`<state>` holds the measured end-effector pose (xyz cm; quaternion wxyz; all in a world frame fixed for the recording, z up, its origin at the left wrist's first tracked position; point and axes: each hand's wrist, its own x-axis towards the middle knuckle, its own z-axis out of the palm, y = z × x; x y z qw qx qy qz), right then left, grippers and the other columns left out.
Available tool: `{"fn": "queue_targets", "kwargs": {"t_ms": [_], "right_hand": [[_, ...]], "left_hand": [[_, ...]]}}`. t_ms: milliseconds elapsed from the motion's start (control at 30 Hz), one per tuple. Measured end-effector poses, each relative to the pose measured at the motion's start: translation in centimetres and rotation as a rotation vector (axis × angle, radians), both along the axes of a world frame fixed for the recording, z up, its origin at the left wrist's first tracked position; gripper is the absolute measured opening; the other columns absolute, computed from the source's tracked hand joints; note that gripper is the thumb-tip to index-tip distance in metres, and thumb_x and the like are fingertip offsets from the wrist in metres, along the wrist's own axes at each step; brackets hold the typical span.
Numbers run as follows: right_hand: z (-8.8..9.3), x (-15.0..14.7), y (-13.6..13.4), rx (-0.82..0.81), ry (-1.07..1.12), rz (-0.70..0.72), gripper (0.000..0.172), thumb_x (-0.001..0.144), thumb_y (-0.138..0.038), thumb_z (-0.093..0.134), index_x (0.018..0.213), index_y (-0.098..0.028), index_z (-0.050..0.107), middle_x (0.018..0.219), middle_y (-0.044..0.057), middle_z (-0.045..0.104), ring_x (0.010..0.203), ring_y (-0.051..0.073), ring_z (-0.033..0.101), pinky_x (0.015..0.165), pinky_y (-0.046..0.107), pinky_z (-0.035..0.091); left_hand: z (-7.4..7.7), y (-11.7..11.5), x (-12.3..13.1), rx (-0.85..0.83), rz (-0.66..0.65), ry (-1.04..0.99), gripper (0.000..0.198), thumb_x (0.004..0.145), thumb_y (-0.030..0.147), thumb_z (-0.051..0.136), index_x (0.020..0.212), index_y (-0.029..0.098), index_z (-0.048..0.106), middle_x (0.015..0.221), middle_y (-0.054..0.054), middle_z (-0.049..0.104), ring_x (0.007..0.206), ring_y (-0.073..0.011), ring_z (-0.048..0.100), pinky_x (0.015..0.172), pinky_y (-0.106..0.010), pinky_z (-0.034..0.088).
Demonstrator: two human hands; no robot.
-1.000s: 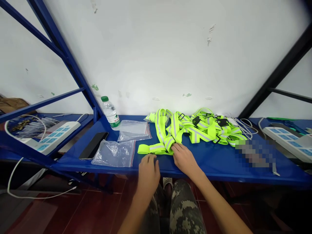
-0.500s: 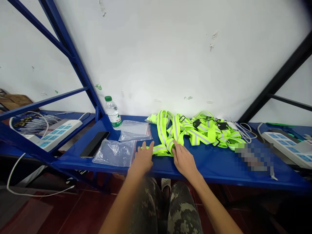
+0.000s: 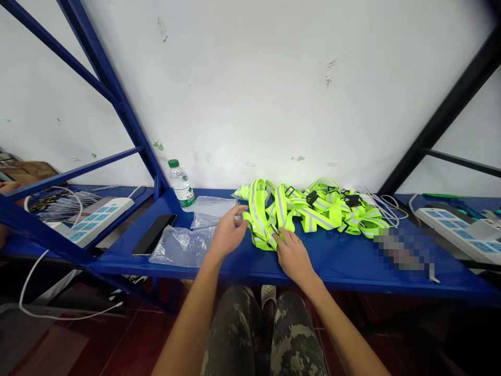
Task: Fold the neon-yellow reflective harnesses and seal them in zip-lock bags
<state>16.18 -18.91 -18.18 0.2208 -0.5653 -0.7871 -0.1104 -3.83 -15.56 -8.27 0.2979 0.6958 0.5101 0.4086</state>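
Observation:
A tangled heap of fluorescent yellow reflective straps (image 3: pixel 315 214) with silver stripes and black buckles lies on the blue metal shelf (image 3: pixel 344 271). My right hand (image 3: pixel 293 256) pinches a strap at the heap's front left, where a folded bundle (image 3: pixel 264 230) sits. My left hand (image 3: pixel 229 233) is raised with its fingers apart, their tips at the left side of that bundle. It grips nothing I can see. Behind my left hand lie clear plastic bags (image 3: pixel 209 214), and a second bag (image 3: pixel 182 246) lies to its left.
A water bottle (image 3: pixel 180 185) and a black phone (image 3: pixel 154 234) stand left on the shelf. White power strips (image 3: pixel 97 222) sit at both sides, with white cables. A pixelated patch (image 3: pixel 399 251) covers the shelf right of the heap. Another person's hand (image 3: pixel 8 187) shows at far left.
My left hand has risen and moved right, off the shelf surface. The loose strap end at the left of the heap is now gathered into the bundle. The view has tilted slightly.

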Motion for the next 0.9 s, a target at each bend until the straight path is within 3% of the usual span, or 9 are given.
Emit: {"fn": "queue_targets", "kwargs": {"t_ms": [100, 167, 233, 333, 500, 667, 767, 900], "right_hand": [[0.1, 0.0, 0.0, -0.017, -0.009, 0.058, 0.039, 0.091, -0.011, 0.043, 0.125, -0.016, 0.06, 0.133, 0.014, 0.056, 0.117, 0.029, 0.05, 0.1, 0.044, 0.043], [0.1, 0.2, -0.1, -0.027, 0.009, 0.069, 0.036, 0.091, -0.011, 0.042, 0.121, -0.014, 0.062, 0.126, 0.016, 0.06, 0.115, 0.03, 0.051, 0.099, 0.046, 0.043], [0.0, 0.5, -0.4, -0.04, 0.075, 0.1, 0.033, 0.092, -0.013, 0.04, 0.116, -0.011, 0.063, 0.116, 0.018, 0.063, 0.114, 0.031, 0.052, 0.099, 0.047, 0.043], [0.0, 1.4, -0.9, -0.105, 0.317, 0.226, 0.028, 0.093, -0.016, 0.041, 0.111, -0.014, 0.062, 0.107, 0.015, 0.064, 0.107, 0.028, 0.056, 0.097, 0.044, 0.045], [0.1, 3.2, -0.9, -0.302, 0.887, 0.303, 0.007, 0.086, -0.025, 0.054, 0.091, -0.02, 0.057, 0.094, 0.005, 0.059, 0.087, 0.018, 0.059, 0.078, 0.031, 0.051], [-0.1, 4.1, -0.5, -0.387, 1.334, 0.367, 0.021, 0.076, -0.028, 0.067, 0.09, -0.023, 0.051, 0.132, 0.007, 0.047, 0.124, 0.023, 0.05, 0.093, 0.031, 0.048], [-0.4, 4.2, -0.4, -0.423, 1.452, 0.381, 0.022, 0.076, -0.029, 0.067, 0.087, -0.024, 0.049, 0.138, 0.007, 0.047, 0.134, 0.024, 0.043, 0.102, 0.035, 0.042], [-0.9, 3.3, -0.1, -0.377, 1.387, 0.285, 0.022, 0.081, -0.035, 0.065, 0.088, -0.024, 0.048, 0.139, 0.01, 0.047, 0.132, 0.023, 0.047, 0.105, 0.038, 0.041]], "left_hand": [[-1.5, 0.3, 3.8, 0.048, -0.051, -0.125, 0.042, 0.087, 0.025, 0.05, 0.127, 0.015, 0.053, 0.121, -0.013, 0.064, 0.081, -0.0143, 0.068, 0.079, -0.03, 0.054], [-3.1, 0.3, 5.4, 0.099, -0.103, 0.03, 0.042, 0.089, 0.035, 0.053, 0.127, 0.016, 0.056, 0.124, -0.013, 0.064, 0.102, -0.0214, 0.066, 0.092, -0.037, 0.051], [-4.9, 0.2, 6.2, 0.135, -0.159, 0.276, 0.045, 0.09, 0.047, 0.053, 0.125, 0.02, 0.061, 0.136, -0.012, 0.057, 0.128, -0.0286, 0.051, 0.107, -0.048, 0.04], [-6.8, -0.5, 6.1, 0.153, -0.209, 0.474, 0.051, 0.095, 0.053, 0.04, 0.132, 0.023, 0.057, 0.147, -0.01, 0.046, 0.139, -0.0286, 0.038, 0.114, -0.053, 0.029], [-6.8, -1.9, 6.0, 0.23, -0.207, 0.581, 0.054, 0.095, 0.057, 0.036, 0.138, 0.028, 0.051, 0.146, -0.009, 0.046, 0.143, -0.0314, 0.029, 0.116, -0.064, 0.009], [-6.5, -2.2, 6.9, 0.313, -0.24, 0.625, 0.054, 0.097, 0.054, 0.031, 0.141, 0.027, 0.047, 0.143, -0.008, 0.049, 0.139, -0.0271, 0.036, 0.118, -0.057, 0.016], [-7.3, -2.2, 7.0, 0.345, -0.26, 0.696, 0.057, 0.095, 0.057, 0.034, 0.142, 0.026, 0.045, 0.145, -0.011, 0.047, 0.135, -0.0293, 0.041, 0.115, -0.057, 0.023], [-8.6, -2.3, 6.8, 0.366, -0.237, 0.78, 0.053, 0.097, 0.047, 0.036, 0.144, 0.024, 0.042, 0.15, -0.011, 0.041, 0.137, -0.0333, 0.037, 0.114, -0.058, 0.025]]}}
